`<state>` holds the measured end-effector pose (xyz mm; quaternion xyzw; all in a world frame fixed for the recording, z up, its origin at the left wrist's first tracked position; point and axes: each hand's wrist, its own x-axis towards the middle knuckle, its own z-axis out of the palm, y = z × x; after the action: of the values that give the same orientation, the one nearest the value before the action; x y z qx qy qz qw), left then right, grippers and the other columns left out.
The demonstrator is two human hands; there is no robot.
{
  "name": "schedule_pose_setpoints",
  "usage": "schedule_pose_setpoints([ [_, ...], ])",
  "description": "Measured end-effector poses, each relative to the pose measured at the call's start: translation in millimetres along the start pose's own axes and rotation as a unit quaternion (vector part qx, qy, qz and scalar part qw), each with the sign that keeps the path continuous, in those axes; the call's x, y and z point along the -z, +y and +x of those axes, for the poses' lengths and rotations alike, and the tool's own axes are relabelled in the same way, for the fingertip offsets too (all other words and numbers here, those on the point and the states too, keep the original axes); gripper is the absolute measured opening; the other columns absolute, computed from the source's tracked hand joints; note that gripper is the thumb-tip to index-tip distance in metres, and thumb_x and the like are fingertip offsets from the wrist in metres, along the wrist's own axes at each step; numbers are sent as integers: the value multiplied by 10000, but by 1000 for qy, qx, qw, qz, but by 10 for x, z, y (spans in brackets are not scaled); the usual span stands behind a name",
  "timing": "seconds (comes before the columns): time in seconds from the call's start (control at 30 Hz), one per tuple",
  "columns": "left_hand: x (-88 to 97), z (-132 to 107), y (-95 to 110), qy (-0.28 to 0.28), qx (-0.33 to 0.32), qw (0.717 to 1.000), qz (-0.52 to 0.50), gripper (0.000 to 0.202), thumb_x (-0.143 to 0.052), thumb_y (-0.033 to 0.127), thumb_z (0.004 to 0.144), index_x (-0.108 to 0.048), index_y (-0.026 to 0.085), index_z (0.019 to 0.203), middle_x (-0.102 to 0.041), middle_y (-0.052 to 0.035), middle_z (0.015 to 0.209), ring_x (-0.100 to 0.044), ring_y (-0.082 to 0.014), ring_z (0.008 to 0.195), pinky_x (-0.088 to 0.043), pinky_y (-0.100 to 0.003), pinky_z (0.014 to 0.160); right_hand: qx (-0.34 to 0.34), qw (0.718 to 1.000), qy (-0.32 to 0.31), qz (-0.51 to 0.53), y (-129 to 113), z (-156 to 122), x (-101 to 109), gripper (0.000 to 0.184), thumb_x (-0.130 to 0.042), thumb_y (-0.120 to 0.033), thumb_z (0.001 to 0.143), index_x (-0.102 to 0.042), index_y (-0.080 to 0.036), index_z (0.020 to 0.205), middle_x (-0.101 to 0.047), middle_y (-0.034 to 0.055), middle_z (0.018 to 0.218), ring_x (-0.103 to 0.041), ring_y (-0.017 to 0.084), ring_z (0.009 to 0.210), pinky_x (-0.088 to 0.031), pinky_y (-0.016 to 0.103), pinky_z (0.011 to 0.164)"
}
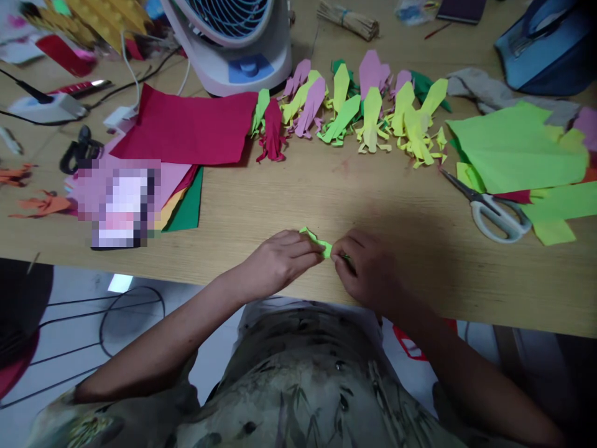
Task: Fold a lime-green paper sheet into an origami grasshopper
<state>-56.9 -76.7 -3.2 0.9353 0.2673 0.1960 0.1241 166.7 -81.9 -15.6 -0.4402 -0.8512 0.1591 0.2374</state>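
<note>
Near the table's front edge, my left hand and my right hand close on a small lime-green folded paper piece. The left fingers lie pressed together over its left end, and the right thumb and fingers pinch its right end. Most of the paper is hidden under the fingers. Beyond my hands stands a row of finished paper squids, among them a red paper squid, a pale yellow paper squid and a purple paper squid.
Scissors with white handles lie at right beside lime-green paper sheets. Left are a crimson sheet, a blurred-out phone and black-handled scissors. A fan stands behind; a blue bag sits far right.
</note>
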Motion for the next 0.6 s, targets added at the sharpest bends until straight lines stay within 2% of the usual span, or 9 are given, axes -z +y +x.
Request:
schedule_pose_setpoints([
  [0.13, 32, -13, -11, -14, -17, 1000, -5, 259, -490, 172, 980, -638, 188, 1191, -694, -98, 1206, -595, -222, 1225, -483, -408, 1054, -21, 1000, -1, 0, -27, 12, 3, 85, -539, -138, 848, -560, -204, 800, -596, 58, 821, -541, 212, 794, -393, 352, 731],
  [0.33, 88, 0, -5, -41, -36, 998, 35, 289, -447, 174, 997, -621, 171, 1227, -697, -110, 1170, -606, -228, 1202, -502, -378, 1017, -56, 998, -12, 12, -64, 25, 12, 84, -539, -149, 855, -561, -203, 795, -584, 66, 842, -549, 217, 813, -416, 354, 738],
  [0.5, 104, -10, -4, -71, -50, 993, 82, 401, -398, 175, 1013, -492, 205, 1402, -700, -92, 1148, -599, -222, 1204, -477, -377, 1022, -60, 998, -17, 29, -45, 10, 23, 78, -561, -133, 848, -564, -203, 814, -591, 60, 860, -554, 216, 826, -422, 355, 753],
  [0.6, 100, -44, -10, -90, -63, 988, 113, 428, -384, 167, 1015, -445, 189, 1438, -683, -97, 1194, -570, -220, 1240, -455, -371, 1038, -53, 998, -8, 41, -14, -50, 60, 89, -568, -121, 849, -571, -204, 817, -587, 58, 856, -548, 215, 823, -422, 352, 747],
])
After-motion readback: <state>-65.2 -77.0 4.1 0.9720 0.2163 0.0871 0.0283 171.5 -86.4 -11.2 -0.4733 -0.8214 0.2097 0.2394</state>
